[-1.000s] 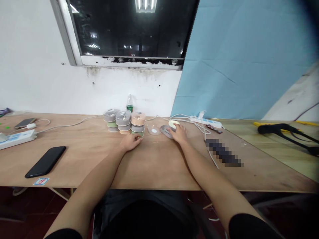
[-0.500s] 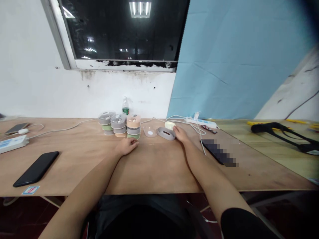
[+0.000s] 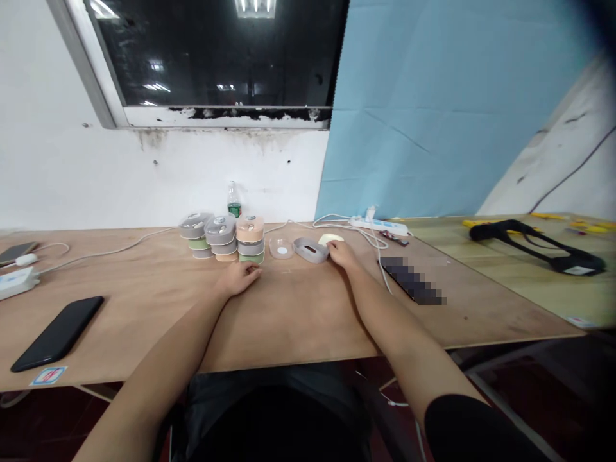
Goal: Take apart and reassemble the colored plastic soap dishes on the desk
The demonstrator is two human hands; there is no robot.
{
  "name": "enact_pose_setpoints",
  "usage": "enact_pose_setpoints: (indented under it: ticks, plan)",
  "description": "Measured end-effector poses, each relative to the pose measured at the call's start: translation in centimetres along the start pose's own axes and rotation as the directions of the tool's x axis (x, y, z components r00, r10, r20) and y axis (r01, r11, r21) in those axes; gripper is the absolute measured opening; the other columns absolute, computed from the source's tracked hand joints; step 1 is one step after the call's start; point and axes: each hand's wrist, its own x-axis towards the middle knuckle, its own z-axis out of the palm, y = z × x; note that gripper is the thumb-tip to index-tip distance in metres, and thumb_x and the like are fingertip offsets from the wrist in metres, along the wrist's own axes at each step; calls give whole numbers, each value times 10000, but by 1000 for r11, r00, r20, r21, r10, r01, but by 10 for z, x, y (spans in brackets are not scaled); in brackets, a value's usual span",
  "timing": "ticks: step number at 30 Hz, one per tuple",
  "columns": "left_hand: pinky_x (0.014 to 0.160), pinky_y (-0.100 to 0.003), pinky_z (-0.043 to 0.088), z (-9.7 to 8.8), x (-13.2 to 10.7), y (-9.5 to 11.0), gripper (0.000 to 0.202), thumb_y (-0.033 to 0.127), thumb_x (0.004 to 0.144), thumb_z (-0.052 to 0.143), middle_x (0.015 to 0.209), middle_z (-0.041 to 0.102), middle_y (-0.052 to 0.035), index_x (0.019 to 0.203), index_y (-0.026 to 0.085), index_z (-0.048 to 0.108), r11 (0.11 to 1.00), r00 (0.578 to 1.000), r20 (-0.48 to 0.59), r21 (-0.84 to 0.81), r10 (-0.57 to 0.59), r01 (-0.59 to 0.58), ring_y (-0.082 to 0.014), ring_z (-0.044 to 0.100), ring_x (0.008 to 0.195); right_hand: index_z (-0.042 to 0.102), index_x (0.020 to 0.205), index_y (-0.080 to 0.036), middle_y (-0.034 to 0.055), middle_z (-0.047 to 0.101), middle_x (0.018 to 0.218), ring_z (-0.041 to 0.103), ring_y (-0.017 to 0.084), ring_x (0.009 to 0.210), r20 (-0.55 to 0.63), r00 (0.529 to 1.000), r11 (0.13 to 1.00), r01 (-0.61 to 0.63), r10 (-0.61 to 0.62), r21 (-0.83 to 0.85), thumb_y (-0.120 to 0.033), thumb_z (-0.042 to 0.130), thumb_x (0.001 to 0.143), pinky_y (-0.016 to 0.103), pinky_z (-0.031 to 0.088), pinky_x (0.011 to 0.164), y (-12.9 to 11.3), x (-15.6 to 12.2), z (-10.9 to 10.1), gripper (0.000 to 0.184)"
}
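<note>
Head view: left box stacks (image 3: 220, 234) look done, lidless grey box (image 3: 312, 254) right of them doesn't, our left hand (image 3: 239, 276) is loosely curled, and we can't tell if our right hand (image 3: 341, 252) grips the cream lump (image 3: 331, 238) beside it.

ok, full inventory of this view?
boxes: 9, grey/green/peach, three stacks, back
bottle: 1, clear/green, behind boxes
lid-like piece: 1, clear, right of boxes
tray: 1, grey, beside that
rounded piece: 1, cream, beside tray
phone-like slabs: 3, black/dark/grey, two left, one right (pixelated)
power strips: 2, white, far left, back right
cables: several, white, back
frame: 1, black, far right
yellow items: several, yellow, far right
window: 1, dark, wall
sheet: 1, blue, wall right
tabletops: 2, brown/yellowish, centre, right
left hand: 1, bare, before boxes
right hand: 1, bare, at rounded piece
</note>
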Motion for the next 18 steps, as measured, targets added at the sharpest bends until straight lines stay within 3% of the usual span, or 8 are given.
enact_pose_setpoints:
  ticks: [3,6,8,11,13,15,18]
  plan:
    - [642,-273,461,1,1,0,406,507,867,484,855,719,-47,1034,190,676,1000,1000,8,-18,7,-7,-191,651,770,703,1026,-162,98,672,1149,600,201,1071,38,999,1000,16,-16,3,-185,433,864,281,412,926,8,1,-1,316]
    - [643,-270,464,0,0,2,396,499,869,486,850,721,-42,1034,192,675,1000,1000,11,-27,8,-8,-185,651,764,711,992,-155,105,694,1065,627,203,968,30,999,999,-32,33,-29,-242,539,824,262,432,846,9,1,-2,255]
    - [645,-269,465,-2,-1,3,391,495,871,485,841,721,-39,1032,194,675,1000,1000,10,-23,4,-3,-183,651,758,715,930,-144,125,698,979,628,219,886,-53,995,995,-87,85,-47,-351,582,810,276,435,782,6,0,-6,274]
    - [651,-271,465,-3,-1,5,401,500,875,472,855,720,-40,1048,198,671,1000,1000,21,-10,8,-7,-184,648,757,684,797,-147,132,667,861,596,228,820,-288,953,994,-103,93,-19,-488,488,856,307,418,744,-5,-6,-17,398]
    - [655,-272,463,-4,-1,6,407,506,876,467,875,718,-46,1049,199,673,1000,1000,25,-1,7,-7,-189,647,770,630,720,-166,108,630,797,565,215,794,-438,899,1000,3,5,18,-504,414,890,311,406,740,-17,-12,-26,436]
    - [660,-272,458,-5,-2,6,398,501,879,466,883,717,-48,1035,202,677,1000,1000,21,8,12,-13,-192,645,780,563,656,-186,73,583,742,531,192,756,-522,842,981,185,-132,50,-478,397,900,301,399,724,-34,-23,-32,416]
    - [678,-275,444,-6,-2,6,400,481,916,406,879,712,-54,976,196,680,998,999,9,25,49,-50,-191,637,789,493,611,-202,41,525,699,491,166,693,-495,789,877,470,-364,105,-430,435,884,285,391,672,-66,-46,-28,361]
